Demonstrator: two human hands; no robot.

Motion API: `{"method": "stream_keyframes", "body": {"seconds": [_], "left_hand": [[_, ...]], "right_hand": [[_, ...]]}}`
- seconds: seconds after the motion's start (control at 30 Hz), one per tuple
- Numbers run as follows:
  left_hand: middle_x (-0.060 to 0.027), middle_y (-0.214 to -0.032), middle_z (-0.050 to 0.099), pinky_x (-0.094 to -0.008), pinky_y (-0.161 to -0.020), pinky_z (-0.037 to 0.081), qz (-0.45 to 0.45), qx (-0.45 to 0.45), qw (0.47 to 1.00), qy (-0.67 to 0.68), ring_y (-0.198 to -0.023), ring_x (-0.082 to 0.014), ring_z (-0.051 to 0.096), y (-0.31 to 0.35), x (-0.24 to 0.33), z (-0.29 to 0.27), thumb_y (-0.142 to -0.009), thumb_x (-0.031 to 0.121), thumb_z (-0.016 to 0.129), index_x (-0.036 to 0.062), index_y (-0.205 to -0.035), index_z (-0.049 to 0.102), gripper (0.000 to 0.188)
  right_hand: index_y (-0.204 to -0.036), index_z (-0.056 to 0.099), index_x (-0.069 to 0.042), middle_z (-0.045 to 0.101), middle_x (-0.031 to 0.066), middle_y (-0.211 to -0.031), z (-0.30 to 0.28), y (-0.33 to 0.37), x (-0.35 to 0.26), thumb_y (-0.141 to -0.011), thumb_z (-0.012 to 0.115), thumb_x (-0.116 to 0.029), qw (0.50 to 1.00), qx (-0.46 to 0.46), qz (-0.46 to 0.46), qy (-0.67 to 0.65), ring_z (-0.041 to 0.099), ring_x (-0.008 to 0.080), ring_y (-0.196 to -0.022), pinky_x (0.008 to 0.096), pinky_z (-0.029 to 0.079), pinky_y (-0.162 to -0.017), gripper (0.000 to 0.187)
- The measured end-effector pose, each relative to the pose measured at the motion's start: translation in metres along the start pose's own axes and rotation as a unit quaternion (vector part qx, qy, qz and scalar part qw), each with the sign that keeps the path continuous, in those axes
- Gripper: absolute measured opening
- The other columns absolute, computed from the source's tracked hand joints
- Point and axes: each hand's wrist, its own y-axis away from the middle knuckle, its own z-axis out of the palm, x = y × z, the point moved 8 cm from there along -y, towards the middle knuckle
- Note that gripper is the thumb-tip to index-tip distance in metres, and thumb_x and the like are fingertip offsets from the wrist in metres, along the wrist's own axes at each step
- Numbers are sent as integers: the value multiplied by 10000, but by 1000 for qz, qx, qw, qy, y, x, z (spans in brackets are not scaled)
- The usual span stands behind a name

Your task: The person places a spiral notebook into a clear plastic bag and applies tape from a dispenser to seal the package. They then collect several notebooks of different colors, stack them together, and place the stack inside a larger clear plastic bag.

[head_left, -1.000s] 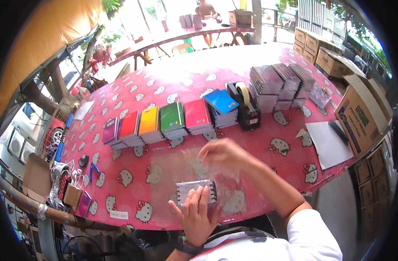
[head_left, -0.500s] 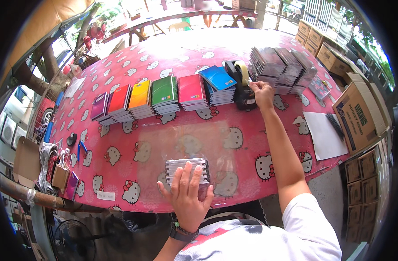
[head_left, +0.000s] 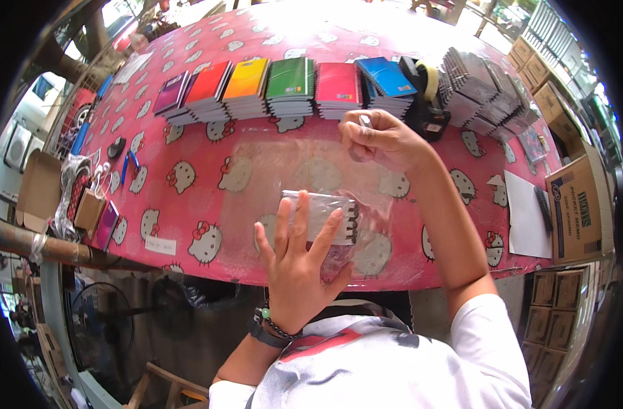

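My left hand lies flat with fingers spread on a small bundle of spiral notebooks in clear plastic wrap, near the front edge of the table. Black coil binding shows along the bundle's right side. Above and to the right of it, my right hand is raised with its fingers pinched on a shiny bit of clear tape. Behind that hand stands a black tape dispenser with a pale yellowish roll. A clear plastic sheet is spread under and around the bundle.
A row of spiral notebook stacks runs across the table, from purple to blue. Wrapped notebook bundles are piled right of the dispenser. White paper and a cardboard box are at right; blue-handled pliers lie left.
My right hand has come away from the tape dispenser, moving left and nearer with the tape. My left hand stays on the bundle, which has turned slightly. The view has shifted.
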Motion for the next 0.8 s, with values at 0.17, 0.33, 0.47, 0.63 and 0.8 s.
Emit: {"method": "stream_keyframes", "body": {"seconds": [0.17, 0.33, 0.47, 0.63, 0.8], "left_hand": [[-189, -1500, 200, -645, -1012, 195, 15, -49, 999, 1, -1383, -368, 186, -3, -4, -11, -645, 367, 760, 255, -1351, 462, 775], [-202, -1503, 179, -632, -1035, 167, 5, -49, 999, -5, -1395, -369, 148, -5, -2, -7, -636, 371, 768, 225, -1391, 403, 851], [-214, -1505, 162, -627, -1060, 94, -11, -25, 999, 23, -1402, -395, 84, -5, -3, -2, -652, 375, 759, 101, -1412, 350, 905], [-208, -1514, 134, -641, -1056, 47, -16, -41, 998, -44, -1393, -439, 38, -3, -13, -10, -685, 379, 743, 78, -1395, 362, 861], [-176, -1515, 159, -649, -1053, 22, -2, -37, 999, -30, -1398, -417, 56, -3, -13, -5, -690, 376, 739, 132, -1376, 399, 804]], "right_hand": [[-634, 560, 30, 498, 42, -564, 95, -27, -26, -805, 689, -384, 811, -282, 55, 509, 444, 116, -517, 310, 362, -477, 466], [-884, 647, 43, 637, 128, -782, 46, -34, 15, -629, 698, -669, 694, -217, 254, 637, 621, 222, -747, 342, 487, -664, 758], [-1245, 478, 66, 600, 128, -1068, 13, -10, 103, -642, 699, -672, 918, -187, 294, 189, 576, 207, -957, 335, 483, -800, 979], [-740, 601, -18, 592, 49, -749, -10, -7, 19, -761, 749, -277, 888, 100, 35, 448, 546, 103, -685, 285, 455, -599, 299], [-1297, 469, -153, 482, 58, -1328, -127, 14, -20, -742, 697, -169, 542, 312, 37, 779, 436, 245, -1212, 512, 289, -977, 600]]}}
